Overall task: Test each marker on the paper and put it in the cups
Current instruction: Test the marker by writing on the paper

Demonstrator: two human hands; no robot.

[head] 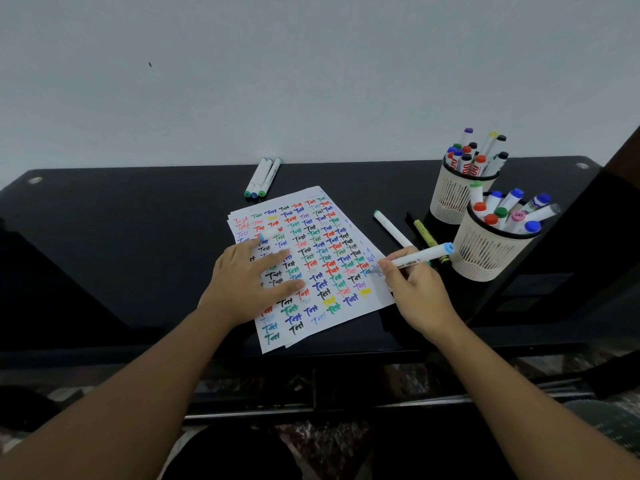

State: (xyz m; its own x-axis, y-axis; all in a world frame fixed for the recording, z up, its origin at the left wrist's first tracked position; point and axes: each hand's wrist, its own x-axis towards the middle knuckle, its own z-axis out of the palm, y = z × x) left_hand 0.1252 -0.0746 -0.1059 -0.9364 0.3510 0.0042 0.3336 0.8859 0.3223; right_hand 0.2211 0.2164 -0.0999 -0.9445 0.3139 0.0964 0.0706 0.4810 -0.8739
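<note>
A white sheet of paper (349, 317) covered in rows of coloured "Test" words lies on the black table. My right hand (414, 289) grips a white marker with a light-blue end (426, 256), its tip touching the paper's right edge. My left hand (249, 278) lies flat on the paper, and a light-blue cap (268, 234) shows at its fingertips. Two cream mesh cups stand at the right: the near cup (485, 254) and the far cup (450, 195), both full of markers.
Three white markers (262, 177) lie side by side behind the paper. A white green-capped marker (391, 228) and a yellow marker (427, 237) lie between paper and cups. A pale wall rises behind the table (138, 220). Dark furniture stands at the far right.
</note>
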